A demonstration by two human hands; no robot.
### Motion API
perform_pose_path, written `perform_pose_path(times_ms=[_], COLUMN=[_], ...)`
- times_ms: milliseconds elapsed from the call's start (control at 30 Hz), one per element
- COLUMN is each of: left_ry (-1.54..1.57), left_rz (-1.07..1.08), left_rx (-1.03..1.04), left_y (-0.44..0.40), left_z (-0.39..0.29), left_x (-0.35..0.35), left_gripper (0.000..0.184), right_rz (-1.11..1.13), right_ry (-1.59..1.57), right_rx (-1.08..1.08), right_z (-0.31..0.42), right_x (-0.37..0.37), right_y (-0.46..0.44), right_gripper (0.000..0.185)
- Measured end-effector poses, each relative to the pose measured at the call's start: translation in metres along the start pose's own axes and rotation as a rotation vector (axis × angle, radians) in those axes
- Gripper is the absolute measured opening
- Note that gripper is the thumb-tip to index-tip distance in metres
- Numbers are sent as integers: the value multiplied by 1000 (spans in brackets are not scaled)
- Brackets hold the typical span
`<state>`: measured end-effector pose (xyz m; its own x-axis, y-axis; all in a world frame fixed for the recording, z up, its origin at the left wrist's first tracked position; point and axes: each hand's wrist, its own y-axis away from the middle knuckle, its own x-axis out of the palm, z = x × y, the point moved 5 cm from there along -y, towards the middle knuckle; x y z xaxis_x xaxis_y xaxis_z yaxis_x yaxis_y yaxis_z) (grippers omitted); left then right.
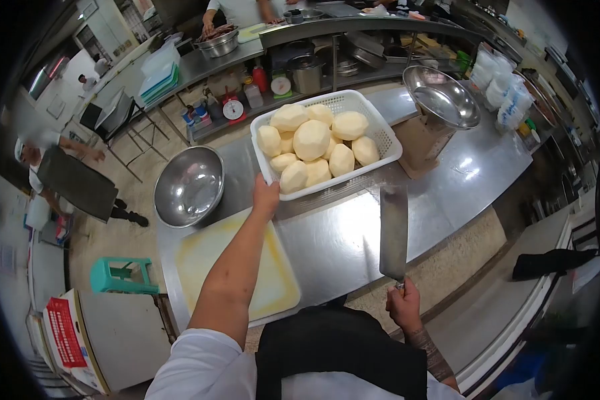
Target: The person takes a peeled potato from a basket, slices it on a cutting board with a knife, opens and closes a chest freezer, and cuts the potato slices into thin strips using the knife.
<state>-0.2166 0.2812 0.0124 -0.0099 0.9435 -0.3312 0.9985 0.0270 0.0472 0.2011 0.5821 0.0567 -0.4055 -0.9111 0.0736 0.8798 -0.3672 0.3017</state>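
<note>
About a dozen peeled potatoes (311, 141) sit heaped in a white perforated basket (392, 155), over the far half of a steel table (447, 212). Clock positions are read with the basket as the dial's centre.

Left hand (267, 197): closed on the basket's near-left corner, at 7 o'clock — arm stretched across the cutting board. Whether the basket's base rests fully on the steel is unclear.

Right hand (404, 307): fist clamped round the handle of a broad-bladed cleaver (393, 233), at 5 o'clock. Blade points away from the person and reaches over the table; the hand itself is just off the near edge. Dark marking on the right forearm.

Cutting board (280, 287): 7 o'clock, pale with yellow staining, flat on the table. Wide steel bowl (189, 187): between 8 and 9, empty, just beside the board's far edge. Scale (425, 143) with a round steel pan (440, 97): 2 o'clock, close to the basket's right end. Filled plastic bags (503, 88) lie farther out on the same bearing.

Beyond: red dial scale (233, 110) on a low shelf near 10; green stool (123, 275) on the floor at 8. A co-worker (37, 157) stands at 9, holding a dark flat panel (77, 185). Another's hand (209, 29) touches the contents of a far-counter bowl (219, 47) — between 10 and 11.
</note>
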Motion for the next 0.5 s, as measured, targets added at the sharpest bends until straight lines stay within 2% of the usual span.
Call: perform_pose_path(times_ms=[233,333,433,500], left_ry=[-20,-99,98,-166], left_rz=[-59,-23,-114,-355], left_rx=[-34,-144,-75,198], left_y=[70,83,99,91], left_z=[-27,-9,-12,-31], left_x=[2,-1,-1,-14], left_gripper=[48,49,55,59], right_rz=[94,106,100,119], right_ry=[107,25,33,35], right_rx=[-85,-45,-17,-21], right_z=[19,16,19,24], right_x=[-9,-12,-13,-15], right_y=[-26,-33,-37,-39], right_gripper=[35,46,45,44])
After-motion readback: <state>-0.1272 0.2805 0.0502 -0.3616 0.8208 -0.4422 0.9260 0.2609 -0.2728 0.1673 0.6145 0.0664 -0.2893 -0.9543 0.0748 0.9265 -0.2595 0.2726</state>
